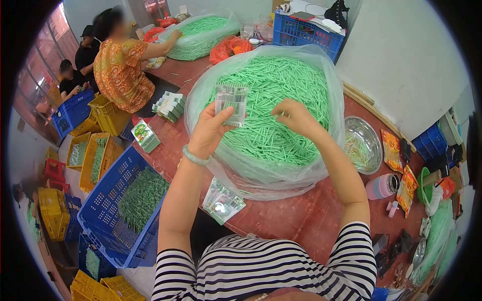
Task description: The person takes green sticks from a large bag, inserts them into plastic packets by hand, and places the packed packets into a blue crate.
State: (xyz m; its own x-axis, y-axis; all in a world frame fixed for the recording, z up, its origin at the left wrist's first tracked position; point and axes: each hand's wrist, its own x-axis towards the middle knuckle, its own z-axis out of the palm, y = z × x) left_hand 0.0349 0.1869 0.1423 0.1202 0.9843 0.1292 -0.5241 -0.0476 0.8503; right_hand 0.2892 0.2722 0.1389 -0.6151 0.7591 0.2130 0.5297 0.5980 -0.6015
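My left hand [212, 129] is closed on a small clear plastic packet [232, 95] with printed edges, the thumb pressed on its front. My right hand [297, 116] hovers over a heap of thin light-green sticks [281, 75], its fingers curled together; whatever they may hold is too small to make out. A big clear plastic bag [201, 90] with its mouth spread wide holds the heap. Below my left forearm, several flat printed packets [221, 203] lie fanned on the red table [296, 215].
A blue crate [100, 200] with green packets stands at left. Packet stacks [169, 106] lie at the table's left side. On the right are a steel bowl [374, 138], a pink bottle [382, 186] and orange bags [391, 150]. A co-worker [123, 75] reaches into another bag [201, 42].
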